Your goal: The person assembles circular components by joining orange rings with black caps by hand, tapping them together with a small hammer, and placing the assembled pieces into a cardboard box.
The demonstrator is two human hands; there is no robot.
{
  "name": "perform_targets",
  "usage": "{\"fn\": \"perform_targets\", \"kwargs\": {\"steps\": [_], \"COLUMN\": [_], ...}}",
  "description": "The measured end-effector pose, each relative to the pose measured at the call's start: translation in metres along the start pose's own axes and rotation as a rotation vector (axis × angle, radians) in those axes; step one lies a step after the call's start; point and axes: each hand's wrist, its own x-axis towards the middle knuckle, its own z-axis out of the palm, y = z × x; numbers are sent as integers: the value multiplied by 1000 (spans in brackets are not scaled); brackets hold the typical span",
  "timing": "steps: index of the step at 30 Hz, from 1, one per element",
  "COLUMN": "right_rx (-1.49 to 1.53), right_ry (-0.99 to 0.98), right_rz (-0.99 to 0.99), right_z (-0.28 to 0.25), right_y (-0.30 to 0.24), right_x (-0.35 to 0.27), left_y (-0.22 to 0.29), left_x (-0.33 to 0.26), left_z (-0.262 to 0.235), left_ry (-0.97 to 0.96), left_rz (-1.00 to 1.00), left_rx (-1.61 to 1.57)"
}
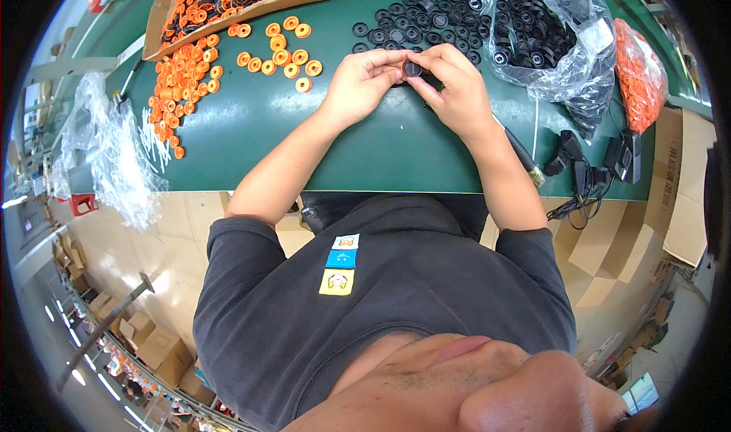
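Observation:
In front of me, above the green table (381, 154), my left hand (359, 88) and my right hand (457, 93) meet at a small black-and-orange disc (412, 68). The fingers of both hands are closed around its edges, and its dark round face shows between them. Just beyond my hands lie many loose black discs (411, 21), some stacked or overlapping. To the left, a small group of orange rings (291, 70) is spread on the table. A denser heap of orange rings (179, 89) sits farther left.
A cardboard tray (255, 13) of black-and-orange pieces stands at the far left. At right are a clear bag (563, 86) of black discs, an orange-filled bag (638, 74), a brush-like tool (525, 158) and cables (585, 192). Clear plastic (114, 154) hangs over the left edge.

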Motion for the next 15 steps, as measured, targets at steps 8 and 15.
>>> {"fn": "perform_targets", "kwargs": {"steps": [8,15], "right_rx": [8,82], "right_ry": [16,45], "right_rz": [1,29], "right_z": [2,2], "right_y": [0,-2], "right_x": [-1,1], "left_y": [-3,0], "left_x": [0,1], "left_z": [-1,-2], "left_ry": [-7,-10], "left_rz": [34,19], "left_rx": [-40,-7]}}
